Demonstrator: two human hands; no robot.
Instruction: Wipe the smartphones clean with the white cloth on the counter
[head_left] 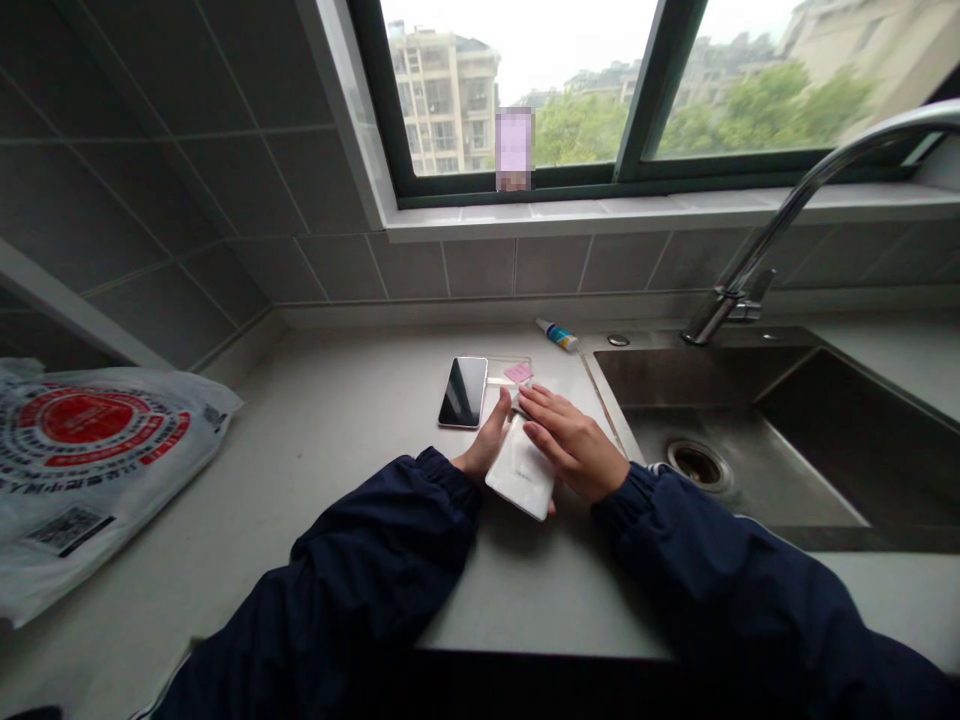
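A white phone lies back-up in my hands over the grey counter. My left hand grips its left edge, thumb up along the side. My right hand rests across the phone's top end with fingers pressed together on it. Just behind them lies a black-screened phone face up. A clear packet with a pink tab sits beside that phone, right behind my fingers.
A steel sink with a curved tap fills the right. A small tube lies near the sink's back corner. A white plastic bag with red print sits at the left. Tiled wall and window stand behind.
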